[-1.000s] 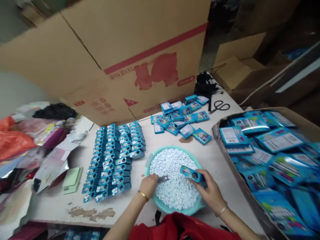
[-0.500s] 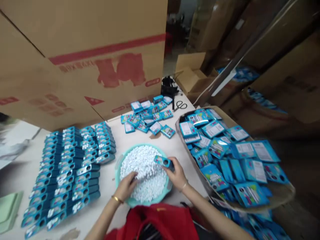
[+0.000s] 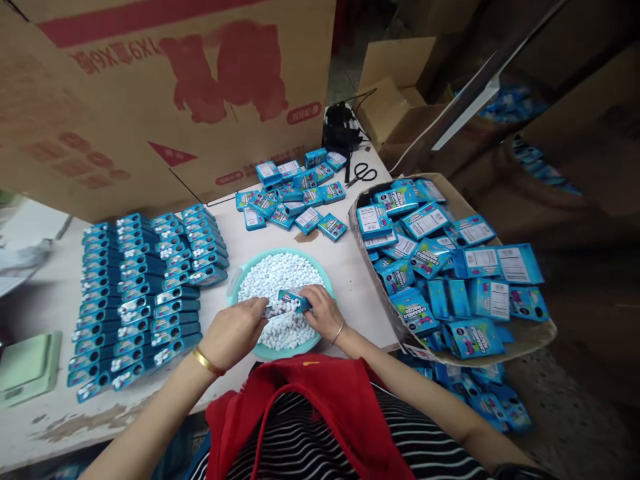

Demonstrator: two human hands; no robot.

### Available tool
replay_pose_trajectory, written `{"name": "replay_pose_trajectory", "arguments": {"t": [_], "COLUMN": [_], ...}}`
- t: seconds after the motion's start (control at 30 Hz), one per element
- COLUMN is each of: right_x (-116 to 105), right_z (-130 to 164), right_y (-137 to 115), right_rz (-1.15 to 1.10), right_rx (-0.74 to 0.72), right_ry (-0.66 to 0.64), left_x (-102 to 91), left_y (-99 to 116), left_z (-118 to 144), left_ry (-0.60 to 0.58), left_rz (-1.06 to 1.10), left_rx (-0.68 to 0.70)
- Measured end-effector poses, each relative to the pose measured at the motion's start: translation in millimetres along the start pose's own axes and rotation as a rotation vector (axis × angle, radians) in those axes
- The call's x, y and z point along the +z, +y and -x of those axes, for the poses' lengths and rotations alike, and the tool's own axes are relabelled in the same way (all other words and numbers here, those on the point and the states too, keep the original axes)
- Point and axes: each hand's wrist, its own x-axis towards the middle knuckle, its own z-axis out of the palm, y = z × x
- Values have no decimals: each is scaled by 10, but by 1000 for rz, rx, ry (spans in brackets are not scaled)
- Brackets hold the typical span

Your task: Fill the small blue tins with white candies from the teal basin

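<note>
Over a turquoise basin (image 3: 233, 283) filled with small white candy pellets (image 3: 280, 270), my two hands meet. My right hand (image 3: 323, 312) is closed around a small blue candy box (image 3: 295, 300), tilted toward the left. My left hand (image 3: 237, 333), in a pinch, grips a small scoop (image 3: 271, 308) heaped with white pellets, held against the end of the box. Fingers and pellets cover most of the scoop. To the left, rows of blue boxes (image 3: 175, 310) lie with round holes facing me, white pellets on several of them.
A large carton (image 3: 125, 153) walls off the back of the table. Blue boxes (image 3: 300, 193) lie loose before it, near black scissors (image 3: 363, 173). An open carton (image 3: 367, 267) of blue boxes stands at right. A pale green scale (image 3: 27, 370) sits at far left.
My left hand has brought the pellet-filled scoop up to the box. My right hand has moved left and down with the box. The camera view has tilted down.
</note>
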Motion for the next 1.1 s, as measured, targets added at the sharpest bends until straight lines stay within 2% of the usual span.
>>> {"name": "replay_pose_trajectory", "arguments": {"t": [0.1,0.2,0.3,0.37,0.47,0.53,0.6,0.7,0.8,0.93,1.03,1.1], "right_x": [13,18,10,-15,-92,-160,-225,-292,-311,-293,-293,-307], "right_z": [4,7,14,18,15,4,-7,-11,6,36,48,51], "right_y": [-6,-3,14,32,65,91,121,167,197,207,211,216], "right_rz": [2,-4,-23,-51,-117,-156,-175,-184,-200,-227,-242,-226], "right_rx": [-22,-20,-5,21,107,193,269,343,405,484,518,506], "right_ry": [9,14,10,13,56,100,141,183,198,221,242,246], "left_x": [-181,-282,-291,-221,66,377,734,1217,1525,1662,1607,1501], "left_y": [219,367,347,195,-199,-464,-630,-621,-442,-331,-397,-462], "left_z": [23,51,88,108,77,-14,-168,-482,-772,-898,-792,-674], "left_ry": [-62,-63,-21,44,103,49,-31,-48,-8,42,64,87], "left_rz": [-163,-241,-237,-188,-86,-21,62,164,269,400,480,533], "left_rx": [-43,-36,-12,-51,-182,-236,-239,-200,-153,-122,-77,-43]}}
